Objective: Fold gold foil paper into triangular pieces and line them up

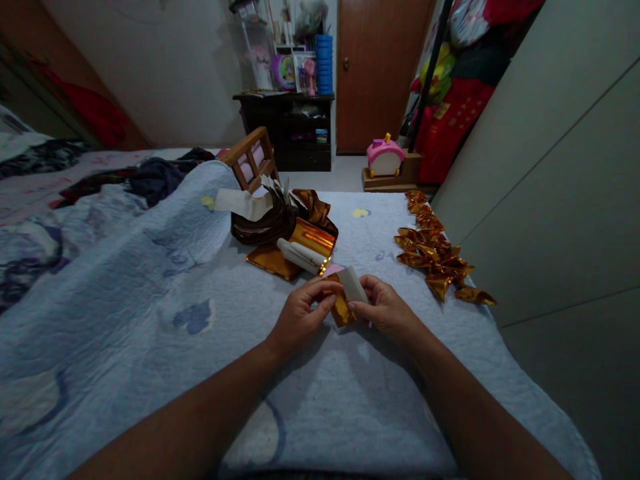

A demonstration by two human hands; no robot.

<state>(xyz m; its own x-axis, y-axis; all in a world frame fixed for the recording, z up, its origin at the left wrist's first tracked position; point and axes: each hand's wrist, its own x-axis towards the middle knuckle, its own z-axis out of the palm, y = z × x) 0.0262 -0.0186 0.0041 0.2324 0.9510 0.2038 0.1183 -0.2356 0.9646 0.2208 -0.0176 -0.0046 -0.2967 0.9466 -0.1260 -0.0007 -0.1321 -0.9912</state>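
Between my two hands is a small piece of shiny gold foil paper [342,311] with a white strip [353,285] at its right side. My left hand [304,308] pinches the foil from the left, thumb and fingers closed on it. On the other side, my right hand [384,305] grips the white strip between thumb and fingers. Just beyond my left hand lies a heap of gold foil sheets [313,235] with white paper pieces [245,203] sticking out. Several twisted gold foil pieces [433,250] lie in a row along the bed's right edge.
A pale blue quilt [200,373] covers the surface under my hands and rises in folds at left. Near the far edge stands a wooden frame [253,160]. A grey cabinet [565,200] borders the right side. A pink toy [385,158] and a dark shelf [285,130] stand beyond.
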